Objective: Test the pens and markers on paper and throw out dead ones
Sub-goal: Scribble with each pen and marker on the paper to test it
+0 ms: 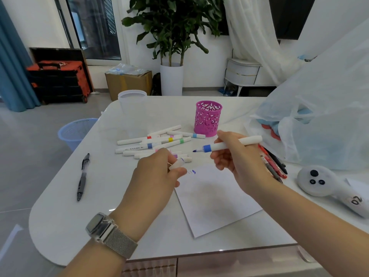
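My right hand grips a white marker with a blue band, uncapped, its blue tip pointing left above the table. My left hand pinches the marker's white cap between thumb and fingers. Under both hands lies a white sheet of paper with small blue squiggles at its top left corner. Several white markers with coloured bands lie in a pile beyond my left hand. A black pen lies alone at the left. Red and black pens lie behind my right hand.
A pink pen holder stands behind the pile, a clear cup farther back left. A blue wastebasket sits on the floor off the table's left edge. A large plastic bag and a white plush toy fill the right side.
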